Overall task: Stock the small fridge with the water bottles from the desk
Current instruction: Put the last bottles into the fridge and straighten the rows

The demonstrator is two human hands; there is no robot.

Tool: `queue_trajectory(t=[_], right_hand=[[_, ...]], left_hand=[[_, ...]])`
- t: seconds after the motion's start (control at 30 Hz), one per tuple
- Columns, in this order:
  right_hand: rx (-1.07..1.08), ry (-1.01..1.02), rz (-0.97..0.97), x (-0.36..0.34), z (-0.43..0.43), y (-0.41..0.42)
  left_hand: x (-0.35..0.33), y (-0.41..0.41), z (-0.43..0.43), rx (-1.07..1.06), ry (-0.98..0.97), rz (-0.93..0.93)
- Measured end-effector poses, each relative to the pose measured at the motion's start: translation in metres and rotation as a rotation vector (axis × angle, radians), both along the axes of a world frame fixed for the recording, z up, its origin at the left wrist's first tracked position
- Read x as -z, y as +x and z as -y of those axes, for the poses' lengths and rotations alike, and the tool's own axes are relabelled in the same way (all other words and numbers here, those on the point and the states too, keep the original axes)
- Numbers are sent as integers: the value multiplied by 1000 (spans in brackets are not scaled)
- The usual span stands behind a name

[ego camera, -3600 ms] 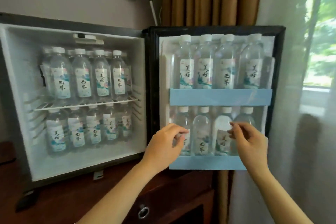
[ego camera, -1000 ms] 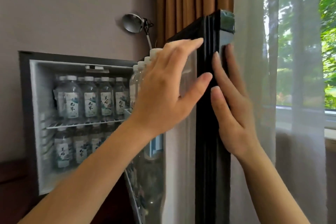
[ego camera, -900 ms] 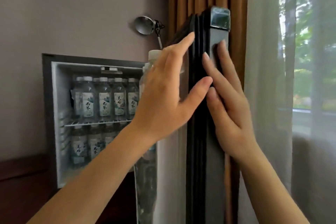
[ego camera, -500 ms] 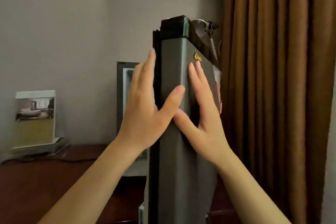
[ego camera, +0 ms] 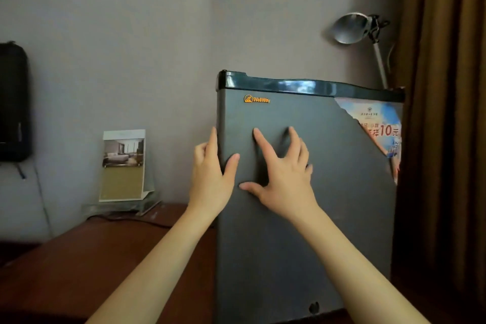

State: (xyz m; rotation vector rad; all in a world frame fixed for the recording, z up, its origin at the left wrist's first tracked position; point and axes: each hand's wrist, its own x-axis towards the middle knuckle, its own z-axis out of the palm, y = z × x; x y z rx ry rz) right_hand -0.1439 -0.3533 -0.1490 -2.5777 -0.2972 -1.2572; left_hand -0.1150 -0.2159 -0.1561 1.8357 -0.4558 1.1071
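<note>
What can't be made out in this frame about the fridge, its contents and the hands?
All in the head view.
Any bottles inside: hidden by the fridge door; whether it has sealed is unclear.
Fingertips of the left hand: hidden behind the door's left edge.
Small print on the sticker: blurred, part torn away.
The black object on the wall: cut off by the left frame edge.

- You're swinging the fridge door (ego camera: 302, 218) shut; its grey front is now filling centre frame, hiding the water bottles seen earlier.
- Your right hand (ego camera: 281, 179) is now pressing spread on that front, your left hand (ego camera: 210, 176) clasping its left edge.
</note>
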Motion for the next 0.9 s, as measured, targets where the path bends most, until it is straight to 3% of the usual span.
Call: queue_trajectory(t=[0.3, 0.57, 0.9], right_hand=[[172, -172, -181, 28, 3, 73], [217, -163, -149, 35, 2, 102], [220, -181, -146, 33, 1, 95]], left_hand=[[29, 79, -5, 133, -94, -369], [38, 111, -7, 299, -78, -353], [41, 114, -10, 376, -164, -536]])
